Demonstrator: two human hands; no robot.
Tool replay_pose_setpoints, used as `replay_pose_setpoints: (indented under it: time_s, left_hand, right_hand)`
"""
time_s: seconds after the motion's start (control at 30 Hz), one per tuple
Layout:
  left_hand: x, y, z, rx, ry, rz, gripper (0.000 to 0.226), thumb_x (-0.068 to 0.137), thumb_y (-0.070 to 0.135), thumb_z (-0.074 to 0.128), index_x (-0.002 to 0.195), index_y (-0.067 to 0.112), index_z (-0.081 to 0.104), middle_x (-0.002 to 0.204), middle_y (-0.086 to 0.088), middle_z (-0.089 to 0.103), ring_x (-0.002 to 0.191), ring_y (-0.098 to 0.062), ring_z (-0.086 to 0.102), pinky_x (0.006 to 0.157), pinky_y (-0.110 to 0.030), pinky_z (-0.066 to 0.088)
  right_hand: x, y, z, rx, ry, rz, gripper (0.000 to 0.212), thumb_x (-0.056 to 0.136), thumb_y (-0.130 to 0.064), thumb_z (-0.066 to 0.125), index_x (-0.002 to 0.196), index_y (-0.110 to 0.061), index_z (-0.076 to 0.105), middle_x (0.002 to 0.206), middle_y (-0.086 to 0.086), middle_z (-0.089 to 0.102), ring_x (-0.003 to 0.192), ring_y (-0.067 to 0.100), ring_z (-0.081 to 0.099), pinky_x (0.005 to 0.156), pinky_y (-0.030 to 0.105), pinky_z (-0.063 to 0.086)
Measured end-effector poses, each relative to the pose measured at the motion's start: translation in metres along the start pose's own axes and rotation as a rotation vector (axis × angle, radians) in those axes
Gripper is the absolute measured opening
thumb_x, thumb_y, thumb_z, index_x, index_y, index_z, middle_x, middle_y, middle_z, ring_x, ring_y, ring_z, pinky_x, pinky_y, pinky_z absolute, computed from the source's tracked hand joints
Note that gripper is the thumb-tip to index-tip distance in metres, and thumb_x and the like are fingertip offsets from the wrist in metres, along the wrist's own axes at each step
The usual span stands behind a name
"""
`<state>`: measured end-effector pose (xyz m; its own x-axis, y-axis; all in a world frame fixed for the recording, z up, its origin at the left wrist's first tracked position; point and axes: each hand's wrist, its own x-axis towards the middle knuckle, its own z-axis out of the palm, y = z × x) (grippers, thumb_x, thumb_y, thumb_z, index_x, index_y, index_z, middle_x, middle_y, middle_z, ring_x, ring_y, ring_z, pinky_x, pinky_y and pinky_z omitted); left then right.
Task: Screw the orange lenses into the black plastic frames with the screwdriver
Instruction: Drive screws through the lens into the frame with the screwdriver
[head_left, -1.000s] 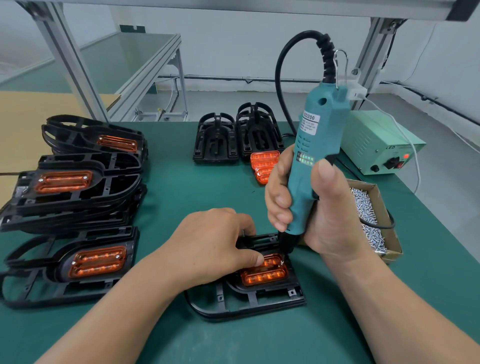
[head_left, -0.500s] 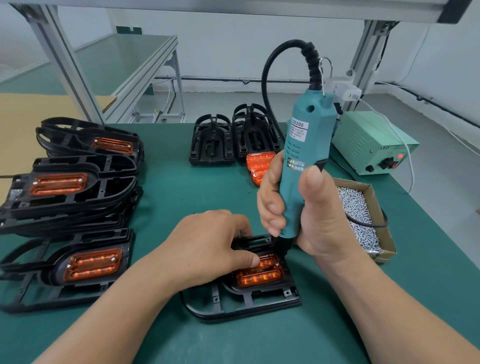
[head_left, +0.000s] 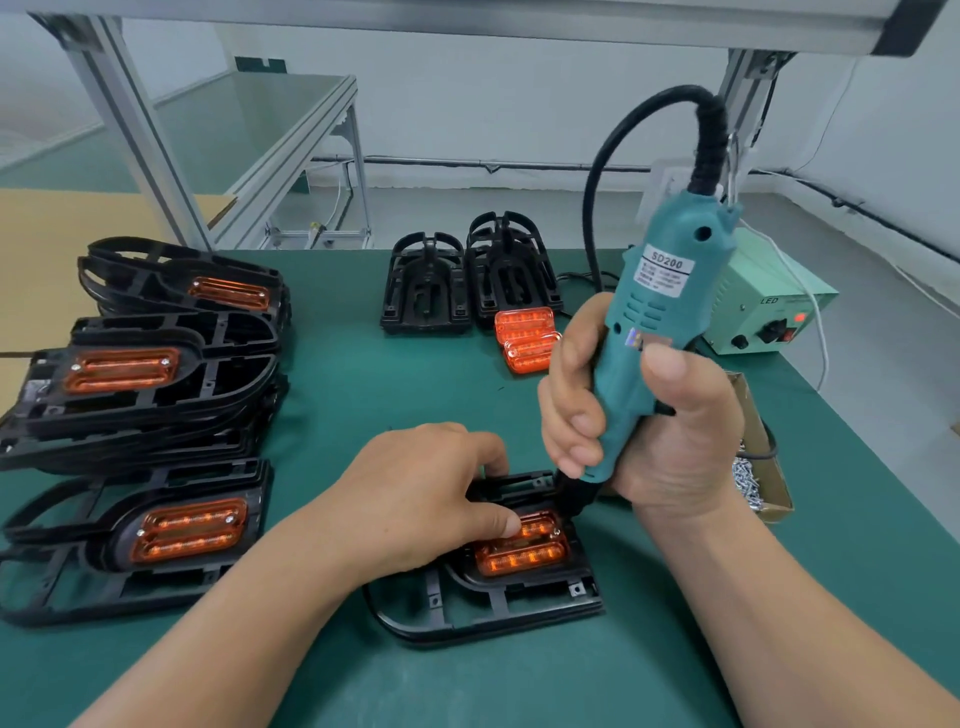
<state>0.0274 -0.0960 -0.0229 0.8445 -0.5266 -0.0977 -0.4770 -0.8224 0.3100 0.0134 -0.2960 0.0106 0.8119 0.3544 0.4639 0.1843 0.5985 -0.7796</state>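
- Matting (head_left: 363, 405) in dark green is laid over the bench, and the black plastic frame (head_left: 493, 608) being worked on lies flat at its near centre.
- An orange lens (head_left: 524, 553) is seated in the raised middle of that frame.
- The frame is held down by the left hand (head_left: 415, 493): the thumb is pressed on the lens and the bent fingers are hooked over the frame's far edge.
- A teal electric screwdriver (head_left: 660, 312) is clasped in the right hand (head_left: 649, 431), fingers and thumb wrapped round its body; it is tilted, and its black tip is set at the lens's far right corner.
- Just right of that hand, a cardboard box (head_left: 779, 499) of small silver screws (head_left: 745, 478) is partly hidden.
- At the left, frames already fitted with lenses are stacked in three heaps (head_left: 145, 374).
- Further back, loose orange lenses (head_left: 524, 338) are piled in front of two stacks of bare frames (head_left: 423, 288).
- At the far right, a pale green power unit (head_left: 769, 306) with a red lamp is placed beside the screwdriver's black cable (head_left: 589, 208).
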Motion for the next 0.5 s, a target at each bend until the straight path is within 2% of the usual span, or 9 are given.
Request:
replay_pose_setpoints:
  time_s: [0.13, 0.23, 0.33, 0.4, 0.47, 0.5]
  left_hand:
    - [0.000, 0.000, 0.001, 0.002, 0.011, 0.012, 0.045, 0.081, 0.074, 0.068, 0.114, 0.045, 0.059, 0.101, 0.016, 0.060, 0.097, -0.009, 0.060, 0.084, -0.038, 0.053]
    - [0.000, -0.005, 0.001, -0.031, 0.001, 0.008, 0.050, 0.078, 0.077, 0.069, 0.115, 0.044, 0.062, 0.098, 0.018, 0.059, 0.095, -0.005, 0.059, 0.085, -0.037, 0.053]
    - [-0.002, -0.009, -0.001, -0.142, -0.021, 0.010, 0.057, 0.080, 0.083, 0.060, 0.122, 0.045, 0.063, 0.097, 0.021, 0.063, 0.094, 0.001, 0.060, 0.086, -0.033, 0.054]
    - [-0.001, -0.013, 0.000, -0.296, 0.016, -0.014, 0.044, 0.096, 0.068, 0.057, 0.131, 0.041, 0.063, 0.099, 0.021, 0.068, 0.095, 0.005, 0.062, 0.087, -0.024, 0.052]
    - [0.003, -0.016, 0.000, -0.539, 0.138, -0.093, 0.026, 0.107, 0.037, 0.054, 0.130, 0.036, 0.067, 0.100, 0.019, 0.071, 0.088, 0.009, 0.061, 0.082, -0.016, 0.048]
    - [0.005, -0.018, -0.002, -0.730, 0.187, -0.154, 0.030, 0.107, 0.019, 0.051, 0.128, 0.031, 0.069, 0.101, 0.015, 0.072, 0.082, 0.008, 0.061, 0.078, -0.015, 0.048]
  right_hand:
    - [0.005, -0.005, -0.004, 0.001, 0.059, -0.095, 0.049, 0.086, -0.043, 0.078, 0.101, -0.003, 0.054, 0.062, 0.007, 0.048, 0.043, 0.018, 0.043, 0.043, 0.026, 0.041]
    - [0.006, -0.004, -0.015, 0.061, 0.227, -0.154, 0.042, 0.091, -0.046, 0.071, 0.101, -0.008, 0.054, 0.065, 0.004, 0.047, 0.048, 0.015, 0.045, 0.046, 0.026, 0.039]
    - [0.006, 0.000, -0.027, 0.149, 0.397, -0.163, 0.033, 0.101, -0.046, 0.050, 0.098, -0.014, 0.055, 0.068, 0.000, 0.045, 0.051, 0.013, 0.043, 0.048, 0.027, 0.039]
    - [0.006, 0.001, -0.033, 0.200, 0.477, -0.168, 0.036, 0.103, -0.047, 0.043, 0.096, -0.014, 0.056, 0.069, -0.001, 0.043, 0.053, 0.012, 0.041, 0.050, 0.027, 0.038]
    - [0.007, 0.001, -0.036, 0.220, 0.526, -0.175, 0.036, 0.102, -0.047, 0.046, 0.095, -0.014, 0.057, 0.070, -0.001, 0.042, 0.055, 0.013, 0.041, 0.050, 0.028, 0.038]
    - [0.008, 0.001, -0.036, 0.223, 0.539, -0.176, 0.035, 0.101, -0.047, 0.047, 0.095, -0.014, 0.057, 0.070, -0.001, 0.042, 0.055, 0.013, 0.041, 0.051, 0.028, 0.038]
